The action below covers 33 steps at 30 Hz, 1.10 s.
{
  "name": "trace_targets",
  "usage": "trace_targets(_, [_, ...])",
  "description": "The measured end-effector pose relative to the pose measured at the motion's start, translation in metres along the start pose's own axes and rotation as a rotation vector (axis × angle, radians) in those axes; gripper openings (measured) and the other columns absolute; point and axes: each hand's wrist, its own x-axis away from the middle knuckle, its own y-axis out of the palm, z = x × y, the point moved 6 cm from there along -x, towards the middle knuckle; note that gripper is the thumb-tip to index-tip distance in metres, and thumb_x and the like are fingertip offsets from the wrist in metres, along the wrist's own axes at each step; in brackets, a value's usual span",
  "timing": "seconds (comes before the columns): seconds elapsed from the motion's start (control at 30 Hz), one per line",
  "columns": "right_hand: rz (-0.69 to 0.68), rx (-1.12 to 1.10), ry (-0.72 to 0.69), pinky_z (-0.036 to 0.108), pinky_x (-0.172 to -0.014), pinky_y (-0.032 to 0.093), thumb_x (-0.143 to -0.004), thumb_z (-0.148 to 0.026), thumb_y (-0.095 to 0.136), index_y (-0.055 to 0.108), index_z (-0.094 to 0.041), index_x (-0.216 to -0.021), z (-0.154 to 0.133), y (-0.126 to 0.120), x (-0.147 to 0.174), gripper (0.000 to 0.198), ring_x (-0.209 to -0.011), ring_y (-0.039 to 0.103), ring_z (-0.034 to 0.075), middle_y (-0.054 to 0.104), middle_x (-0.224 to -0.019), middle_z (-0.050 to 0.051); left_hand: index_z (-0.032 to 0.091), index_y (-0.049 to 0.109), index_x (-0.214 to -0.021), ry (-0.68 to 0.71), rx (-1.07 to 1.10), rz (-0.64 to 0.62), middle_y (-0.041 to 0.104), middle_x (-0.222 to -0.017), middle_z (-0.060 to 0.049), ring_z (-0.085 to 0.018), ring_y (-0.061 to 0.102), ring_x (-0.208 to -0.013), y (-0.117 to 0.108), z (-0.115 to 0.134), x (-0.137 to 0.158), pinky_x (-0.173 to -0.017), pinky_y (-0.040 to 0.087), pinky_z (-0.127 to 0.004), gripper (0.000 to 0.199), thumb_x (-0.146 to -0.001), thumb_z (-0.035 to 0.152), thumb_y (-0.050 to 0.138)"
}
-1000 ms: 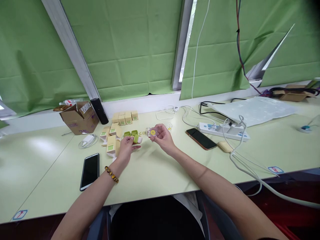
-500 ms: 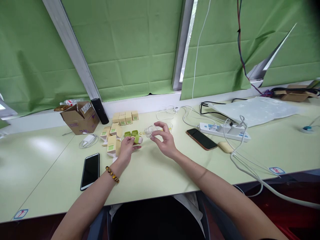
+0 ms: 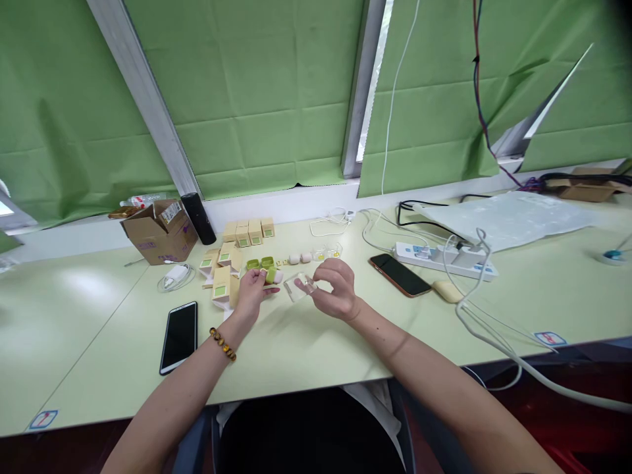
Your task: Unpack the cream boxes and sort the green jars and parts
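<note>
My left hand (image 3: 251, 293) is closed on a small green piece with a pale pink end (image 3: 272, 276). In my right hand (image 3: 336, 289), thumb and fingers pinch a small clear plastic cover (image 3: 297, 287), tilted above the table just right of the green piece. Behind the hands stand two green square cups (image 3: 260, 263), tiny yellowish pieces (image 3: 282, 262), two pale pink-white pieces (image 3: 299, 258) and two clear covers with yellow in them (image 3: 326, 252), all in a row. Small cardboard boxes with green squares (image 3: 222, 284) stand beside my left hand.
A white-edged phone (image 3: 178, 338) lies front left, near a coiled charger (image 3: 175, 276). At the back left are a carton (image 3: 160, 234) and a black cylinder (image 3: 198, 219). On the right lie another phone (image 3: 399, 275), a power strip (image 3: 444, 260) and cables (image 3: 467, 296).
My right hand has turned and come down slightly toward me with the clear cover, uncovering the row of small pieces behind. My left hand keeps its hold in nearly the same place.
</note>
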Motion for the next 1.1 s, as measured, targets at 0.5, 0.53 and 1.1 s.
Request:
trace_targets(0.5, [0.096,-0.974,0.776,0.027,-0.047,0.038,-0.082,-0.067,0.074,0.05,-0.027,-0.083,0.04,0.009,-0.016,0.046,-0.057,0.047,0.016,0.05,-0.067,-0.002,0.015,0.058,-0.09,-0.019,0.014,0.003,0.072,-0.093,-0.009,-0.016,0.073,-0.08,-0.001,0.0,-0.001,-0.069,0.066,-0.032,0.024,-0.096,0.035,0.071])
trace_targets(0.53, [0.124,-0.938,0.758,0.027,-0.048,0.039,-0.081,-0.065,0.077,0.051,-0.027,-0.084,0.046,0.002,-0.02,0.046,-0.058,0.048,0.015,0.052,-0.069,-0.002,0.015,0.058,-0.09,-0.022,0.014,0.007,0.072,-0.093,-0.009,-0.016,0.073,-0.08,-0.001,0.001,-0.001,-0.069,0.066,-0.032,0.023,-0.097,0.034,0.07])
trace_targets(1.1, [-0.523,0.812,0.598,0.037,-0.102,0.035,-0.093,-0.019,0.06,0.084,-0.022,-0.096,0.176,-0.033,-0.096,0.024,-0.098,0.07,0.023,0.082,-0.1,0.009,0.017,0.056,-0.089,-0.027,0.01,0.006,0.072,-0.093,-0.008,-0.017,0.072,-0.08,0.0,0.002,0.001,-0.071,0.066,-0.034,0.028,-0.094,0.039,0.073])
